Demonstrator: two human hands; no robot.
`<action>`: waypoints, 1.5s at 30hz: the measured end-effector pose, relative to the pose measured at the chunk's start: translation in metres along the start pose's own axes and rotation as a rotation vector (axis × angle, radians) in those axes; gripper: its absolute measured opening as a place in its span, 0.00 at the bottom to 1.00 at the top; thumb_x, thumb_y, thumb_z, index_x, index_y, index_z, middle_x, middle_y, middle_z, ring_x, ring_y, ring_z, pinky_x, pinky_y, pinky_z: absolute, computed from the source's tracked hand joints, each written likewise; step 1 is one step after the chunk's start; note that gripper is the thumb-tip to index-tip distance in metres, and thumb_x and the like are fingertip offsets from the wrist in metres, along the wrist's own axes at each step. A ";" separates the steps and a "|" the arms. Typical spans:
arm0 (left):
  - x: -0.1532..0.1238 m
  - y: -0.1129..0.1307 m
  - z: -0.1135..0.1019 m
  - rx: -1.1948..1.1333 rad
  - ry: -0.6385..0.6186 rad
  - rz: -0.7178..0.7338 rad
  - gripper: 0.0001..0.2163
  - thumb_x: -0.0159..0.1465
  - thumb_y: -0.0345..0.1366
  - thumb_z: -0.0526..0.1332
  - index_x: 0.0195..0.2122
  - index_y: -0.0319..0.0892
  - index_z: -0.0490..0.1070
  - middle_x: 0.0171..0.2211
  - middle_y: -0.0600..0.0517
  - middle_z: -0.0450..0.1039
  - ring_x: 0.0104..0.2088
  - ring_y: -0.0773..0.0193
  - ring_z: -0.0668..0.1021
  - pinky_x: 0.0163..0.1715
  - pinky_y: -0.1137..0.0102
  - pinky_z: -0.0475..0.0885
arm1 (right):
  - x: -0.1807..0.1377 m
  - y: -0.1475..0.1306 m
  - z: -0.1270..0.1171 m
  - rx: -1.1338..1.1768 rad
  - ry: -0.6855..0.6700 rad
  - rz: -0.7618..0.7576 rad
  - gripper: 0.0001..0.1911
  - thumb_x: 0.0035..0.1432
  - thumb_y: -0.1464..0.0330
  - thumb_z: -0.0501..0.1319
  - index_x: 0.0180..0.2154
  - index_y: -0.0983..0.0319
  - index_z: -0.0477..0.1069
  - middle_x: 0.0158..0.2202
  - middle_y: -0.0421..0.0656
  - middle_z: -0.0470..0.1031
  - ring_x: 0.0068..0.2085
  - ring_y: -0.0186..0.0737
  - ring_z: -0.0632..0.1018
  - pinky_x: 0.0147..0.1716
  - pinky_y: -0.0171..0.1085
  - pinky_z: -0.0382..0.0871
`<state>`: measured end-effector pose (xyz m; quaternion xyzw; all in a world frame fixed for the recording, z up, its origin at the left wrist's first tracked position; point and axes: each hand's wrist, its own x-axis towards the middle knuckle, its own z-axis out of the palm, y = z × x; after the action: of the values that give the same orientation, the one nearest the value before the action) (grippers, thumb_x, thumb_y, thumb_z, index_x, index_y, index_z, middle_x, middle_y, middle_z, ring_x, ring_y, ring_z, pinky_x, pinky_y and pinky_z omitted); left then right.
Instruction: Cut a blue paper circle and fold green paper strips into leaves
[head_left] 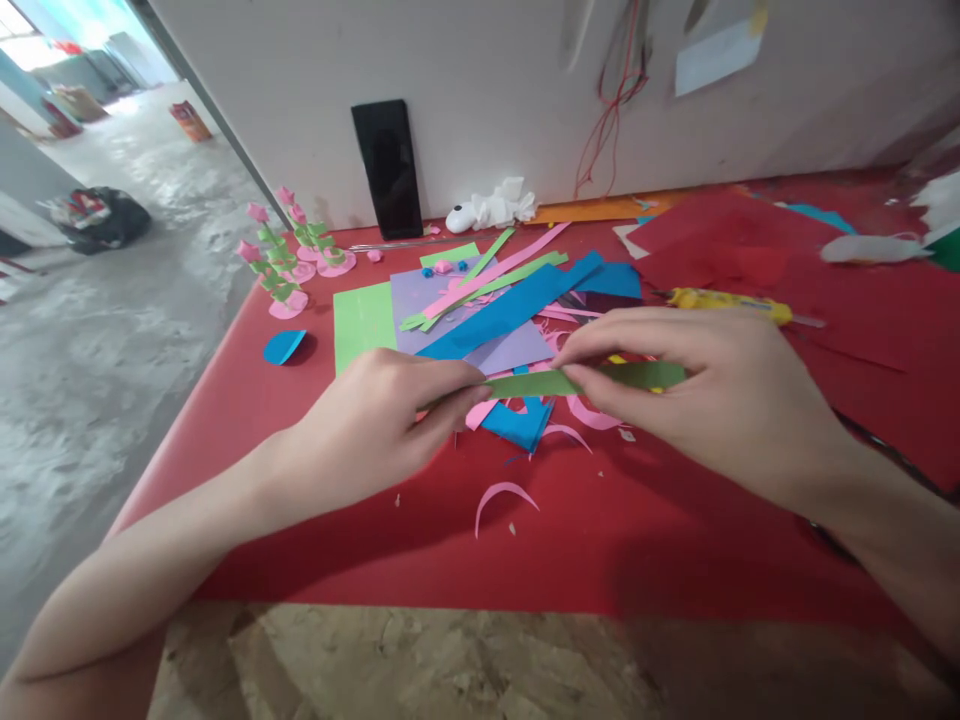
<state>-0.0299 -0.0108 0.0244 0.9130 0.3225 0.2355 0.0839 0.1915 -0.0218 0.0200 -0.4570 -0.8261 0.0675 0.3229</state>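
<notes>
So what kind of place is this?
Probably a makeshift craft bench: red sheet strewn with paper strips, paper flowers far left, bare concrete floor beside. Left hand and right hand pinch a green strip.

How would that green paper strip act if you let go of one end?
Probably floppy: the green paper strip is thin and flat, held between the left hand and right hand, so a free end would likely droop. It seems light, like the pink curl nearby, and so thin it may crease easily.
</notes>
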 end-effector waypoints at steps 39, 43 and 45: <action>0.015 0.002 0.023 0.290 -0.049 -0.044 0.13 0.65 0.37 0.57 0.26 0.38 0.75 0.14 0.54 0.71 0.14 0.66 0.71 0.16 0.75 0.54 | 0.013 0.030 -0.005 -0.351 -0.109 0.210 0.04 0.52 0.73 0.60 0.26 0.60 0.71 0.30 0.43 0.79 0.30 0.39 0.77 0.31 0.38 0.66; 0.013 0.004 0.023 0.247 -0.070 -0.013 0.15 0.66 0.37 0.55 0.25 0.37 0.74 0.14 0.55 0.69 0.13 0.69 0.68 0.15 0.76 0.53 | 0.017 0.050 -0.016 -0.442 -0.046 0.309 0.05 0.51 0.73 0.59 0.26 0.62 0.72 0.29 0.46 0.79 0.32 0.43 0.77 0.34 0.42 0.67; 0.011 0.003 0.025 0.233 -0.053 0.020 0.17 0.67 0.37 0.53 0.25 0.37 0.74 0.14 0.55 0.70 0.13 0.70 0.68 0.15 0.75 0.53 | 0.017 0.050 -0.021 -0.425 -0.009 0.331 0.05 0.53 0.72 0.60 0.28 0.62 0.74 0.28 0.46 0.79 0.32 0.42 0.78 0.34 0.41 0.68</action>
<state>-0.0092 -0.0061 0.0078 0.9256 0.3363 0.1729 -0.0166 0.2333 0.0162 0.0238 -0.6432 -0.7371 -0.0535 0.2005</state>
